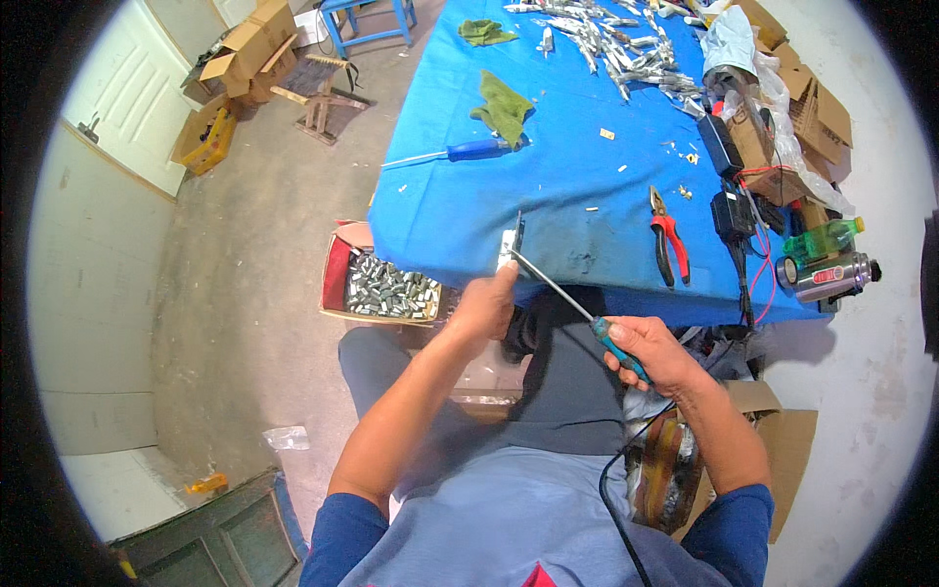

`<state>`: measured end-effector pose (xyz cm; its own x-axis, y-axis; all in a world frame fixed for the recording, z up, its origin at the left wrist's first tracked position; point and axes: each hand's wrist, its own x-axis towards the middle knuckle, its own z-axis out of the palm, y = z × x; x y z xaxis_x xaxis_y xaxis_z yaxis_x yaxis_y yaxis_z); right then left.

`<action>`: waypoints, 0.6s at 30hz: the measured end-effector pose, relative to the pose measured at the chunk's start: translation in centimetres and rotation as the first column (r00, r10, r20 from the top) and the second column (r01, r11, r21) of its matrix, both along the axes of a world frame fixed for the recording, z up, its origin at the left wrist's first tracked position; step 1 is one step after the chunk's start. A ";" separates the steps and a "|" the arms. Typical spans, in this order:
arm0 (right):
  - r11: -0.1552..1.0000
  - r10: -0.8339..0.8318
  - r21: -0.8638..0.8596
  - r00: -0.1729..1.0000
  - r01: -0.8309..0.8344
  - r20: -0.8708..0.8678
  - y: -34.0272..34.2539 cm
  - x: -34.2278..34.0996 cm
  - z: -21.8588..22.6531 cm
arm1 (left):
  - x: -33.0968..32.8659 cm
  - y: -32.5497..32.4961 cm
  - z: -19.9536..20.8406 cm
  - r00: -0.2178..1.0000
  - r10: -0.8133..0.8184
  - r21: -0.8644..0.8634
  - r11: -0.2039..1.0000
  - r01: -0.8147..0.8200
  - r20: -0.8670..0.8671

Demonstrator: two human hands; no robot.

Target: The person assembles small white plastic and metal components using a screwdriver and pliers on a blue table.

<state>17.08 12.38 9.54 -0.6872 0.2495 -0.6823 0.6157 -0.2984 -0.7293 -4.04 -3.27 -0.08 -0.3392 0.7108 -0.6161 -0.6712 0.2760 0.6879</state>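
Observation:
At the near edge of the blue-covered table (587, 88), my left hand (486, 305) grips a small white and dark part (508, 245) that points away from me. Its exact kind is too small to make out. My right hand (652, 352) is wrapped round the teal and black handle of a screwdriver (562, 293). The long shaft runs up to the left, and its tip meets the small part or lies right beside it. Pliers (667, 240) with red and black handles lie to the right. A second screwdriver (476, 149), blue-handled, rests farther off, touching a green cloth (503, 108).
Several similar silvery parts (626, 54) are heaped at the table's far side. An open box (337, 279) of small metal pieces stands below the left edge. Along the right lie black power adapters (729, 210), a green bottle (827, 240) and a steel flask (831, 277).

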 end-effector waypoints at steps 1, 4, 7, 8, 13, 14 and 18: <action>1.000 0.000 -0.003 1.000 0.000 0.003 0.0 0.0 0.0 | 0.2 0.2 0.2 1.000 0.012 -0.006 1.000 -0.012 -0.008; 0.999 0.022 0.023 1.000 -0.022 0.008 0.3 0.3 0.3 | 0.5 0.1 0.4 1.000 0.018 -0.013 1.000 -0.019 -0.018; 0.993 0.077 0.094 0.997 -0.076 0.000 0.4 1.0 0.5 | 0.7 -0.3 0.3 1.000 -0.001 0.023 1.000 0.002 -0.017; 0.991 0.081 0.107 0.997 -0.081 -0.001 0.4 1.1 0.8 | 0.8 -0.3 0.3 1.000 -0.011 0.042 0.999 0.012 -0.014; 0.986 0.091 0.144 0.996 -0.088 -0.009 0.3 1.4 0.8 | 0.9 0.0 0.2 1.000 -0.005 0.004 1.000 0.005 -0.026; 0.985 0.092 0.151 0.996 -0.090 -0.009 0.3 1.4 0.8 | 0.9 0.0 0.3 0.999 -0.004 -0.001 1.000 0.004 -0.033; 0.982 0.097 0.167 0.995 -0.093 -0.016 0.3 1.3 0.9 | 0.7 0.0 0.4 1.000 -0.009 0.007 1.000 0.009 -0.021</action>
<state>18.34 12.65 10.40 -0.7286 0.2907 -0.6202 0.6175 -0.1131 -0.7784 -3.30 -3.32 0.27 -0.3455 0.7184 -0.6038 -0.6545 0.2766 0.7037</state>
